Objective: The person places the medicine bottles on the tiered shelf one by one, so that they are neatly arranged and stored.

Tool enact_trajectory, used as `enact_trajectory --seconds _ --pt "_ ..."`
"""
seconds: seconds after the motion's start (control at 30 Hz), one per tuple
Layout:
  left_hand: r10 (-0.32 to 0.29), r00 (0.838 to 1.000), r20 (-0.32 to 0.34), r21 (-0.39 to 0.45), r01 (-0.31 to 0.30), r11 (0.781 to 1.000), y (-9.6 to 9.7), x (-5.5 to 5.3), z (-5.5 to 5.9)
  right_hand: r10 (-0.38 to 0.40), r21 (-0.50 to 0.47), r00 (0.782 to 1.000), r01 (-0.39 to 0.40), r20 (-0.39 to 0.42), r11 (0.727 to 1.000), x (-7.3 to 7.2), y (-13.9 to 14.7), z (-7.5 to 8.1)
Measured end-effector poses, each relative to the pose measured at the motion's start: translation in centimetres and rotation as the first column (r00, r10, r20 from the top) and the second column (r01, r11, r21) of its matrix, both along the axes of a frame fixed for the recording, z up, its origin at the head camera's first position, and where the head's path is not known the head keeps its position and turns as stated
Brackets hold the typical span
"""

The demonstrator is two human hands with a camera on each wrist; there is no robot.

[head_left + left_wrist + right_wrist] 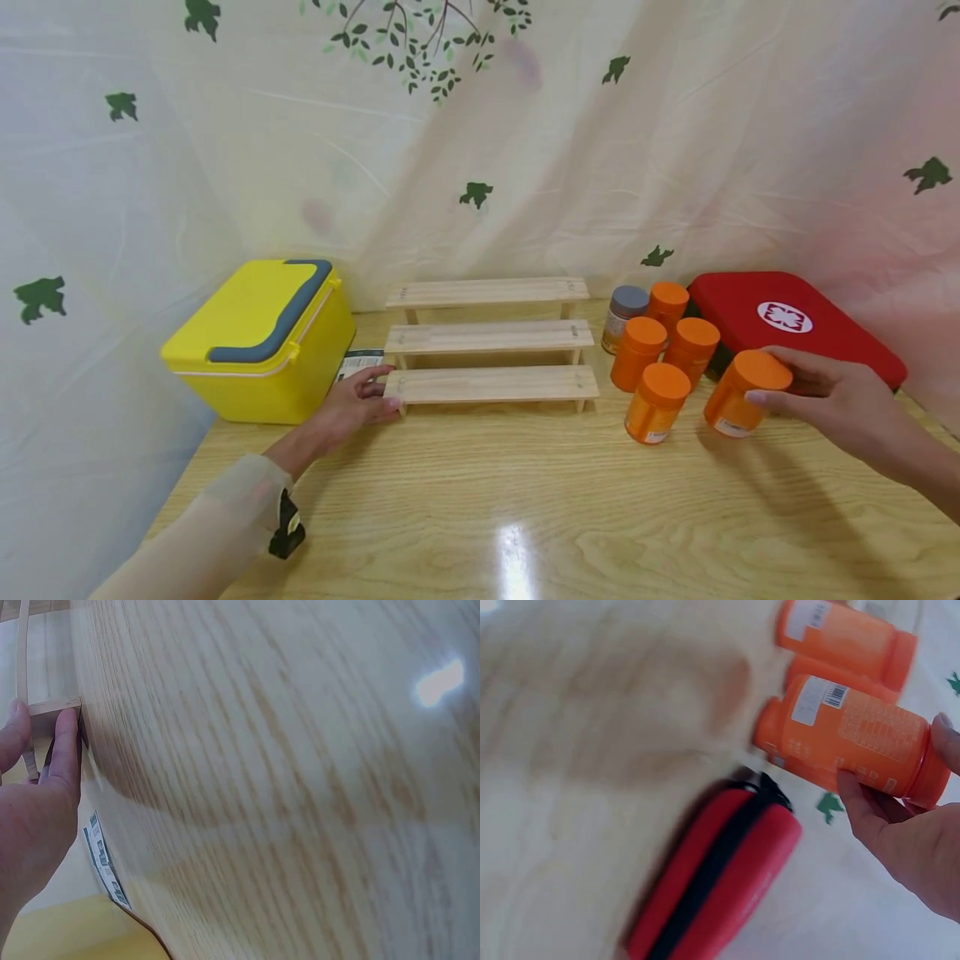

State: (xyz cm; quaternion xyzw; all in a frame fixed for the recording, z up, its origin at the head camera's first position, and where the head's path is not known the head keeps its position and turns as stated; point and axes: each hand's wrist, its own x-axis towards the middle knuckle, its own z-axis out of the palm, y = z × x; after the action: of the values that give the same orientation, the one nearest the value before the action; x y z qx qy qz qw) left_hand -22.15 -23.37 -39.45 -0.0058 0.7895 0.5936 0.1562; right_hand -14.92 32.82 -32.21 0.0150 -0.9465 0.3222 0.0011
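My right hand [847, 400] holds an orange lidded bottle [737, 404], thumb on the near side and fingers behind. The bottle is tilted; in the right wrist view its white barcode label [808, 701] shows, with the hand [922, 847] at the lid end. At the left end of a three-step wooden rack [491, 383], my left hand [348, 408] pinches the lowest step. The left wrist view shows the thumb and fingers of this hand [37, 802] on either side of the step's end [56, 706]. Part of the grip is hidden there.
Several orange bottles [656, 404] and a grey-lidded jar [625, 317] stand right of the rack. Behind my right hand lies a red case [810, 325] with a white emblem. A yellow box [262, 342] with a grey handle and a printed card [360, 361] are at left.
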Motion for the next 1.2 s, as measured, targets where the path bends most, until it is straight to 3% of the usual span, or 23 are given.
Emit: enact_trajectory --seconds 0.13,0.33,0.5,0.63,0.8,0.93,1.2 --pt "0.004 1.000 0.004 0.003 -0.004 1.000 0.0 0.1 0.0 -0.034 0.027 0.999 0.035 -0.038 0.999 0.0 0.3 1.7" --pt "0.011 1.000 0.008 0.021 -0.011 1.000 0.0 0.1 0.1 -0.020 -0.048 0.998 0.017 -0.064 0.999 -0.6 0.9 4.5" --pt "0.017 1.000 0.012 0.032 -0.018 0.999 0.0 0.1 0.2 -0.033 -0.142 0.974 0.001 -0.225 0.990 -1.3 0.8 6.6" --pt "0.013 1.000 0.008 0.045 -0.014 0.999 -0.1 0.1 0.2 -0.001 -0.131 0.961 -0.037 -0.276 0.991 -2.2 0.3 8.3" --pt "0.004 1.000 0.004 0.061 -0.004 0.998 -0.1 0.1 0.1 0.008 -0.041 0.977 -0.017 -0.212 0.999 -3.3 -1.1 9.9" --pt "0.005 1.000 -0.002 0.066 -0.005 0.998 0.0 0.1 0.1 -0.002 -0.010 0.996 0.001 -0.094 1.000 -3.8 -2.6 10.9" --pt "0.003 1.000 0.000 0.078 -0.003 0.997 0.0 0.2 0.2 0.105 -0.048 0.989 -0.110 -0.107 0.993 -5.0 -5.3 12.0"
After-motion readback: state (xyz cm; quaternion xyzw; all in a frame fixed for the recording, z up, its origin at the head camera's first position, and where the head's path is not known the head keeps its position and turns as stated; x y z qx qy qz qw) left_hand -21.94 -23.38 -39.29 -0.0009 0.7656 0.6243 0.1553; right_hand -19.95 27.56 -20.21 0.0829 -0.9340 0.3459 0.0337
